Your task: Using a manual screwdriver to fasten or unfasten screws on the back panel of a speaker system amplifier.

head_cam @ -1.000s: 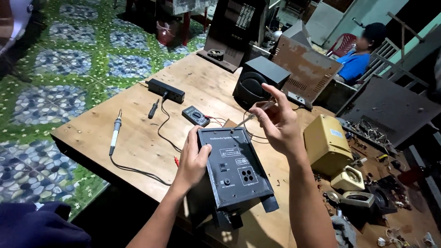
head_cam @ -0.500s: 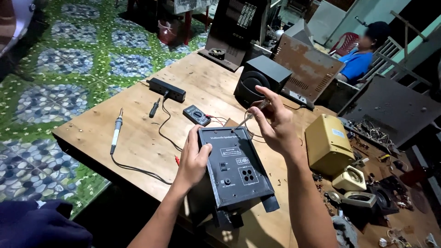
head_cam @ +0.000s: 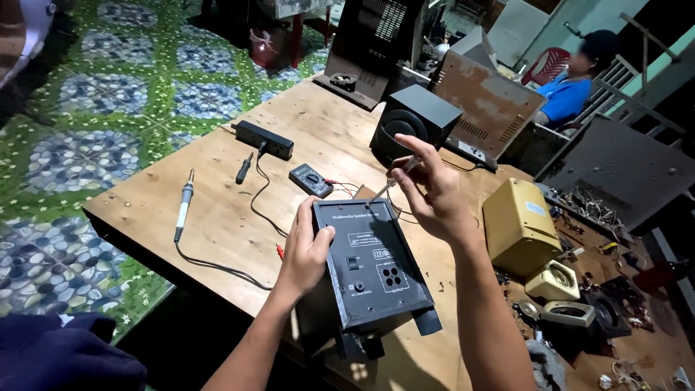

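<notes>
Our left hand [head_cam: 308, 250] grips the black box [head_cam: 369, 271]; our right hand [head_cam: 434, 195] pinches a screwdriver [head_cam: 391, 182] at its top edge. We think the tip may slip off and scratch the panel.

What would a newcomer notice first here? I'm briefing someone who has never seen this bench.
The black speaker box at the table's near edge, back panel up, steadied by the left hand. Above its top corner the right hand pinches a thin screwdriver. A soldering iron lies to the left.
</notes>
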